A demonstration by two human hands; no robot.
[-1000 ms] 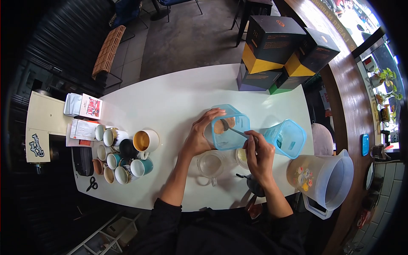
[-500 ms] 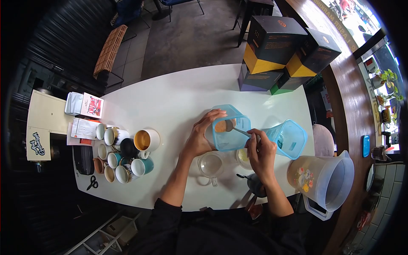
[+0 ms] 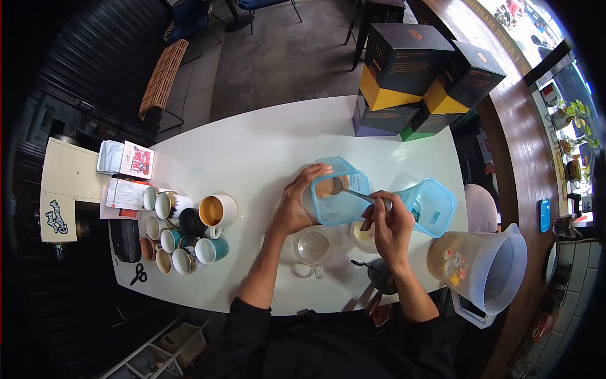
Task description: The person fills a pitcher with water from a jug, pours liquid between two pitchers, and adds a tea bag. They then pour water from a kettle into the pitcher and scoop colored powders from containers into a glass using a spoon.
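Note:
My left hand (image 3: 295, 201) is wrapped round the side of a light-blue, see-through plastic container (image 3: 343, 213), which is tilted with its mouth towards me. Inside lies a brownish powder (image 3: 324, 188). My right hand (image 3: 394, 230) grips the handle of a metal spoon (image 3: 358, 194), and the spoon's bowl is in the container at the powder. Just below stands a clear glass mug (image 3: 312, 246). Partly hidden behind my right hand is a small glass (image 3: 362, 237) with something pale yellow in it. A second blue container (image 3: 437, 205) lies tilted to the right of my right hand.
Several mugs (image 3: 183, 234) crowd the table's left side, near scissors (image 3: 139, 274) and stacked packets (image 3: 137, 160). Black boxes (image 3: 407, 60) are piled at the back right. A large plastic pitcher (image 3: 467, 265) stands at the right, and a small dark pot (image 3: 380, 275) sits by the front edge.
The container in my left hand has shifted slightly left. My right hand has moved a little right and turned, with the spoon still in the container.

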